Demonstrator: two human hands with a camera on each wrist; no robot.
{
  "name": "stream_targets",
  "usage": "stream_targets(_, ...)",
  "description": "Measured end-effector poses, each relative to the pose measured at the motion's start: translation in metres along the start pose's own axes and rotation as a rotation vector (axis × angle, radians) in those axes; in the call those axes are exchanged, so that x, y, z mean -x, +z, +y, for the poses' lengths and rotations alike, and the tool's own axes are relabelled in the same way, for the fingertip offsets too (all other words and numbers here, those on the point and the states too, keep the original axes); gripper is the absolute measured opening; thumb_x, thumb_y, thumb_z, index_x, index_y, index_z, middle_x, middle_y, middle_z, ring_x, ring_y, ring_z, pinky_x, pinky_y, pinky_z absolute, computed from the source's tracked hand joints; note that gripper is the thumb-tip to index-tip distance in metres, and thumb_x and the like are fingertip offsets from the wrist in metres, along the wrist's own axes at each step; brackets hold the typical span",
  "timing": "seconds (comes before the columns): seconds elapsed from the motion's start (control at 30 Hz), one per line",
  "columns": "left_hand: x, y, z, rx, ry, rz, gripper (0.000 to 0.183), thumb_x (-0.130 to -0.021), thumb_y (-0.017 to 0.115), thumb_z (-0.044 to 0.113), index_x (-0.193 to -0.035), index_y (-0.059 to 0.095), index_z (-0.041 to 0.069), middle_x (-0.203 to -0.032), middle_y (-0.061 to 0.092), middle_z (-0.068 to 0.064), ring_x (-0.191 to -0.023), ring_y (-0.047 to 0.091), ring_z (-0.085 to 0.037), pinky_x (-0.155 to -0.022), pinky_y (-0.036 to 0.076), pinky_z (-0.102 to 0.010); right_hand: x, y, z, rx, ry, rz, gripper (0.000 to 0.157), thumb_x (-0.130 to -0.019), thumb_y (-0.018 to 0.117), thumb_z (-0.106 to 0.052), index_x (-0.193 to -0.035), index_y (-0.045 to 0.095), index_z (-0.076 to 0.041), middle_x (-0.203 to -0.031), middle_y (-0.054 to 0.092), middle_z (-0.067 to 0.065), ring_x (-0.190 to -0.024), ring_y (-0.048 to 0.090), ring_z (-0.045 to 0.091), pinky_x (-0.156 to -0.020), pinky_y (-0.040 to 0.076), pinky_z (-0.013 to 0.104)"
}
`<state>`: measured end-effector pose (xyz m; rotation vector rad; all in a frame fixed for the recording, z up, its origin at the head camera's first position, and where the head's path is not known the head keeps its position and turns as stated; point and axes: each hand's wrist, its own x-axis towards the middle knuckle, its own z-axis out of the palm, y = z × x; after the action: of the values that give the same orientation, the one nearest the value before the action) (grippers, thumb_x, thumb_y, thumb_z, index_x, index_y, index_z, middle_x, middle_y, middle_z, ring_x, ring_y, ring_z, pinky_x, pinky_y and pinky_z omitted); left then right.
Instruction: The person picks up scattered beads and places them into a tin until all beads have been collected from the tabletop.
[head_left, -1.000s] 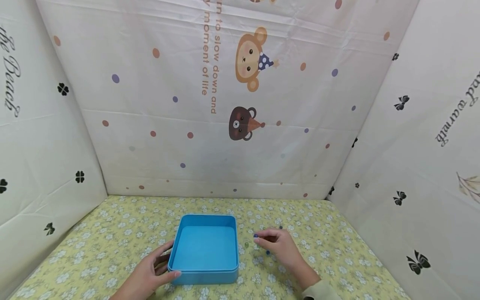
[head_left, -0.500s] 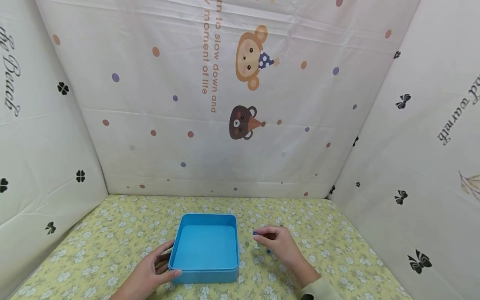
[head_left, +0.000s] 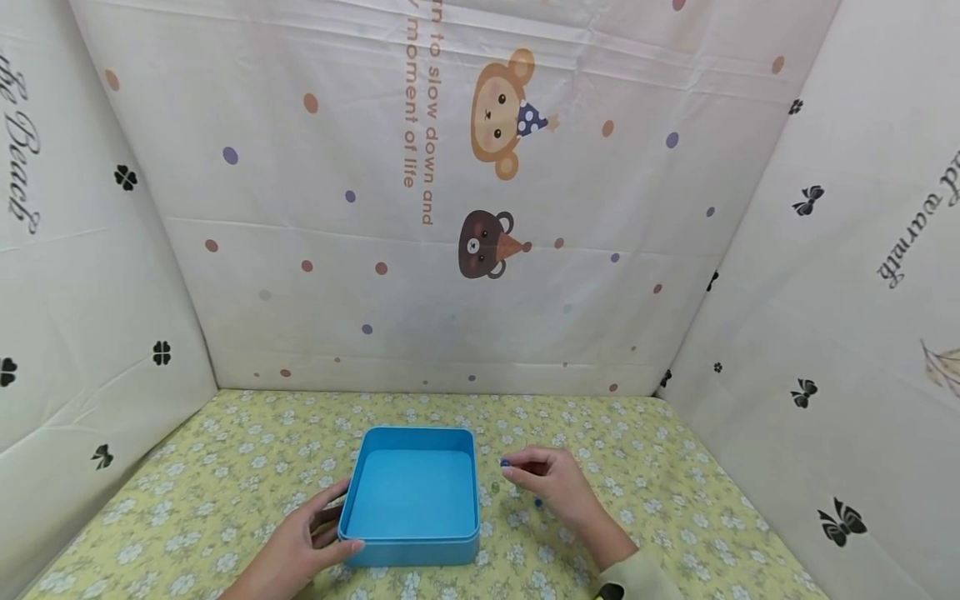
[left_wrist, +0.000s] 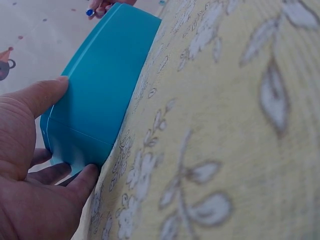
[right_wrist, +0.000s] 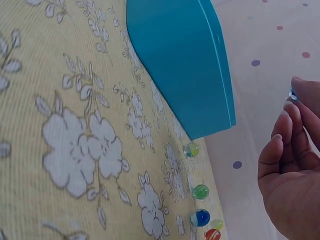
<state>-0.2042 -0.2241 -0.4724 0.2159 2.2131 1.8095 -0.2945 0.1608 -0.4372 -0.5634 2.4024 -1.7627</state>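
A square blue box (head_left: 410, 496) without a lid stands on the cloth, its inside bare. My left hand (head_left: 292, 546) grips its near left corner, thumb (left_wrist: 47, 95) on the front wall by the rim and fingers against the left side. To the right of the box, my right hand (head_left: 558, 487) pinches a blue marble (head_left: 505, 462) between thumb and fingertips, raised above the cloth. In the right wrist view that marble (right_wrist: 293, 94) is partly covered by the fingers. Below the right hand lie a green marble (right_wrist: 200, 191) and a blue-and-white marble (right_wrist: 200, 218).
A red marble (right_wrist: 212, 234) and a yellow-blue marble (right_wrist: 191, 149) also rest on the cloth right of the box. Yellow flowered cloth (head_left: 247, 467) covers the table. Printed white sheets (head_left: 337, 300) wall it in at the back and both sides.
My right hand has shifted slightly left and away from me, carrying the blue marble toward the box. The left hand and the box stay where they were.
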Motion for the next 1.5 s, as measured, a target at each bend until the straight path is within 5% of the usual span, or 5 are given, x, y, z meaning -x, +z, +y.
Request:
stream_targets(0.87, 0.0, -0.001, 0.001, 0.005, 0.015, -0.014, 0.091, -0.1, 0.069, 0.025, -0.164, 0.009, -0.001, -0.162, 0.012, -0.043, -0.146, 0.024, -0.063, -0.116, 0.058, -0.044, -0.002, 0.015, -0.009, -0.024, -0.05, -0.055, 0.026, -0.096, 0.075, -0.023, -0.115, 0.078, -0.005, -0.116, 0.073, 0.019, -0.091, 0.071, 0.011, -0.08, 0.071, 0.028)
stream_targets(1.5, 0.0, 0.001, 0.0, -0.02, -0.011, 0.034, 0.093, -0.097, 0.073, 0.03, -0.164, 0.015, 0.003, -0.161, 0.018, -0.041, -0.144, 0.03, -0.062, -0.114, 0.06, -0.042, -0.008, 0.026, -0.01, -0.023, -0.037, -0.066, 0.037, -0.096, 0.076, -0.026, -0.12, 0.074, 0.001, -0.114, 0.074, 0.013, -0.091, 0.07, 0.011, -0.079, 0.07, 0.03)
